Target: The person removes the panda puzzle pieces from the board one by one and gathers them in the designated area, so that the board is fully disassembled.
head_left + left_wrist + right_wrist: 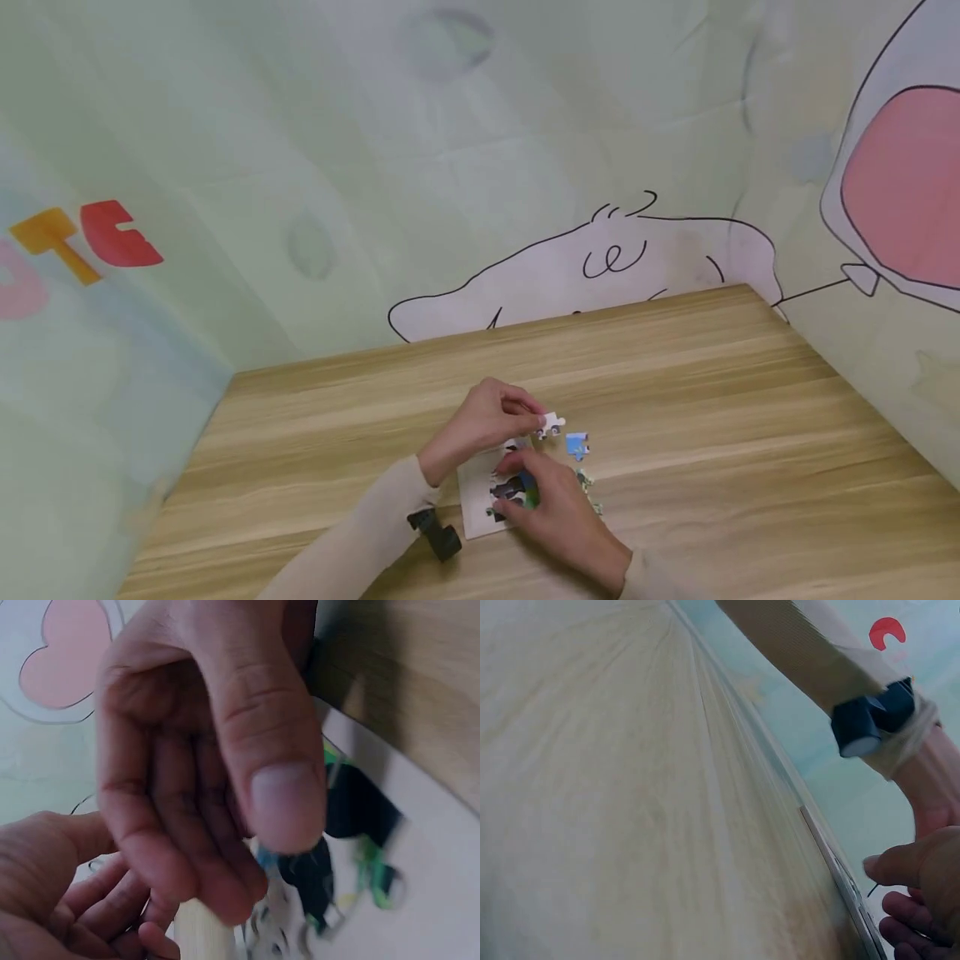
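Observation:
Thumb and fingers of my left hand pinch a white jigsaw piece with dark marks, at the far right corner of a puzzle board. In the left wrist view, that piece is out of sight. My right hand lies over the right part of the board, its thumb and index finger apart and nothing seen between them. Dark and green printed pieces show on the board there; the hand hides others. In the right wrist view, the right hand is partly cut off at the edge.
A blue jigsaw piece and greenish pieces lie on the wooden table right of the board. A black wrist camera sits on the left wrist. A printed cloth hangs behind the table.

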Motion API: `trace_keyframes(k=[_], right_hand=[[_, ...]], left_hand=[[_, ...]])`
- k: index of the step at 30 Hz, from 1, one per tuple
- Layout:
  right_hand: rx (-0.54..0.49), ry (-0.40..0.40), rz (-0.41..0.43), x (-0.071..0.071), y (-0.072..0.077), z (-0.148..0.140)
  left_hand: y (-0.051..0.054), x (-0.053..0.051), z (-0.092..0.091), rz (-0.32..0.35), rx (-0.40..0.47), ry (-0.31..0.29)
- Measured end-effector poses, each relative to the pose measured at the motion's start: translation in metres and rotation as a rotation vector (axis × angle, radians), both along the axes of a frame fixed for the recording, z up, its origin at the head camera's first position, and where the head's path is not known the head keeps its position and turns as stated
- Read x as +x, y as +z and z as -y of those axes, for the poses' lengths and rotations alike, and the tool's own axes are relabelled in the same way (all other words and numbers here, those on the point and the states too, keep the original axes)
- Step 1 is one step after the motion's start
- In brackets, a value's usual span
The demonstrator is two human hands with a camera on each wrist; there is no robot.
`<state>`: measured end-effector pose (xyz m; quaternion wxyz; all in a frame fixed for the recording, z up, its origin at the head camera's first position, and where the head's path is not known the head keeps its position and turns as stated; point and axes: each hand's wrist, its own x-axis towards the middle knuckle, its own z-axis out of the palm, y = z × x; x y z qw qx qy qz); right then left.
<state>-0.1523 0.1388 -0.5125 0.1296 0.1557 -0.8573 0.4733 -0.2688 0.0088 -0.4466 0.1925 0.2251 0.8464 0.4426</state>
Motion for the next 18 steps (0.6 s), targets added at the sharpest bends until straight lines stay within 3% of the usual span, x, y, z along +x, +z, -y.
trace_keyframes(k=[4, 8, 13, 15, 18], right_hand=[[-0.039, -0.076, 0.001, 0.005, 0.005, -0.001], [-0.074, -0.15, 0.027, 0.02, 0.022, -0.01], [-0.057, -0.217, -0.136, 0.025, 0.045, -0.045], [-0.044, -0.277, -0.194, 0.02, 0.051, -0.064], [-0.041, -0.372, -0.197, 0.014, 0.057, -0.09]], left_hand=[[0.002, -0.006, -0.018, 0.038, 0.019, -0.098], [-0.004, -0.01, -0.029, 0.043, 0.027, -0.127], [-0.014, -0.008, -0.051, 0.043, 0.018, -0.138], [-0.016, -0.004, -0.062, 0.015, -0.011, -0.142], [-0.018, 0.0, -0.078, -0.075, -0.079, -0.151]])
